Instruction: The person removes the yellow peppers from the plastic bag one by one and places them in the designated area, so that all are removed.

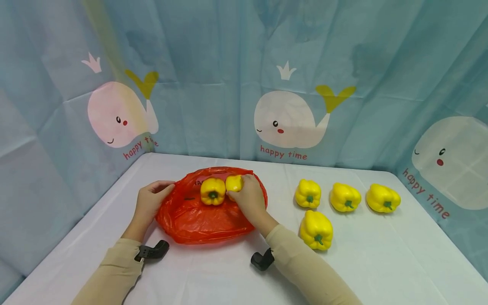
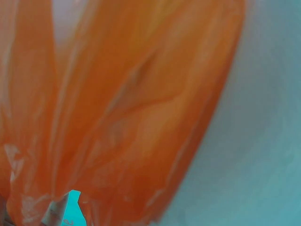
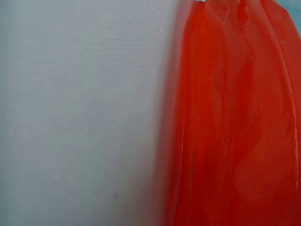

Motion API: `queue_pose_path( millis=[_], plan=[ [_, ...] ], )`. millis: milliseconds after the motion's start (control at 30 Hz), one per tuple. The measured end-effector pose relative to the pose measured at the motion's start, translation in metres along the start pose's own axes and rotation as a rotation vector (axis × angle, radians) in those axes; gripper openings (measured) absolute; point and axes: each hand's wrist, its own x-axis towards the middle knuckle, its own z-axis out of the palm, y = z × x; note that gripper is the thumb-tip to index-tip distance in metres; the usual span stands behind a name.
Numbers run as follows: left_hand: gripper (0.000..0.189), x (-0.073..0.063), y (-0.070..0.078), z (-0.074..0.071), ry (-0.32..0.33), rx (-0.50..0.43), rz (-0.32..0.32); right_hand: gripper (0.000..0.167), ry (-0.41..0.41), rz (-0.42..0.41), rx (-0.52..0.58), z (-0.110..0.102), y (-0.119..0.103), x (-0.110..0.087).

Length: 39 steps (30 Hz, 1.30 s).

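Head view: left hand (image 1: pixel 150 203) is pinching a red plastic bag (image 1: pixel 207 222). Right hand (image 1: pixel 250 197) is gripping a rounded yellow bell pepper (image 1: pixel 234 183) inside.

From here I see room along the right edge of the bench (image 1: pixel 396 254). Four yellow peppers (image 1: pixel 317 224) stand toward the far right corner, in the way. A gap runs between them and the red bag (image 1: pixel 213 224), but the right sleeve (image 1: pixel 305 271) blocks its near end.

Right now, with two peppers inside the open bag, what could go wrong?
The left grip pinches the thin bag and could tear it by tugging. The right grip might knock its held pepper against the neighbouring pepper, possibly rolling that one over.
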Motion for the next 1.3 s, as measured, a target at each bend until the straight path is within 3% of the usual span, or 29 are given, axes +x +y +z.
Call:
queue_pose_path(
  millis=[133, 400, 667, 933, 1300],
  plan=[
    [0.050, 0.000, 0.000, 0.000, 0.003, 0.003, 0.003, 0.054, 0.016, -0.014, -0.061, 0.002, -0.001, 0.002],
    [0.050, -0.001, 0.001, 0.000, -0.005, 0.009, -0.002, 0.056, -0.006, 0.032, -0.141, 0.006, -0.004, 0.004],
    [0.051, -0.002, 0.002, 0.000, -0.007, -0.004, -0.002, 0.052, 0.017, 0.007, -0.165, 0.010, -0.005, 0.004],
    [0.050, -0.002, 0.003, 0.000, -0.002, -0.016, 0.011, 0.050, 0.018, -0.020, -0.138, 0.005, -0.004, -0.001],
    [0.050, -0.003, 0.004, -0.001, -0.009, 0.001, 0.007, 0.058, 0.000, -0.056, -0.041, -0.016, -0.008, -0.015]
  ],
)
